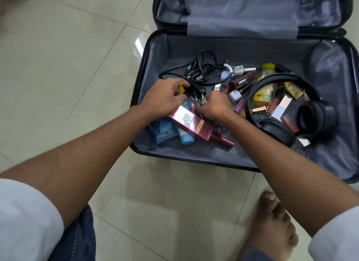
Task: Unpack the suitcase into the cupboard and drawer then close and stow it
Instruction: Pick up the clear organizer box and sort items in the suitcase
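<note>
My left hand (165, 97), fingers curled, grips the plug end of a black cable (202, 70) whose loops lie just beyond it; my right hand (213, 107), close beside the left but apart from it, curls its fingers around a small item too hidden to identify. Both hands work inside the open suitcase (155, 150), whose grey-lined lower half holds all the contents. Directly beneath my hands: a pink BB cream box (192, 124), a blue cologne bottle (163, 130) and a blue tube (186, 138), touching one another, with a dark red tube (223, 140) on the near side of my right wrist. To the right of my right hand: black headphones (303, 115) ringing a yellow bottle (265, 89) and several lipsticks (272, 105). Beyond my right hand: a grey nail polish bottle (235, 95). The lid half (242, 8) lies open farther away. The suitcase rests on a glossy pale tiled floor (68, 66); my bare foot (272, 222) stands near its closest edge.
</note>
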